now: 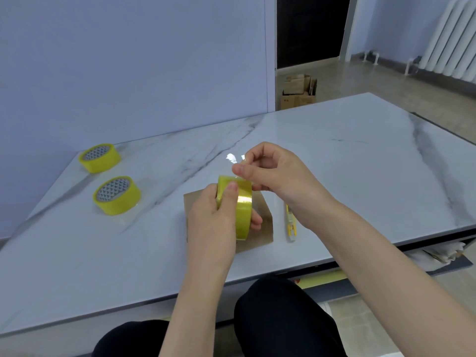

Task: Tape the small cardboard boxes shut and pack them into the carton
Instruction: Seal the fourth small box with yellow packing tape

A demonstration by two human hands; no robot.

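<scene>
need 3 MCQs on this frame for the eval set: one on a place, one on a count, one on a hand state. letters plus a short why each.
1. Where does the yellow utility knife lie?
A. On the table, just right of the cardboard box
B. On the person's lap
C. On the floor

2. How many yellow rolls of tape are in view?
A. Two
B. Three
C. Four

3. What is the right hand doing?
A. Resting flat on the table
B. Pinching the tape end above the held roll
C. Gripping the knife

Answers:
1 A: the knife lies alongside the box's right edge.
2 B: the far roll and near roll lie at the table's left, and the left hand grips the third.
3 B: thumb and forefinger pinch the strip at the top of the roll.
</scene>
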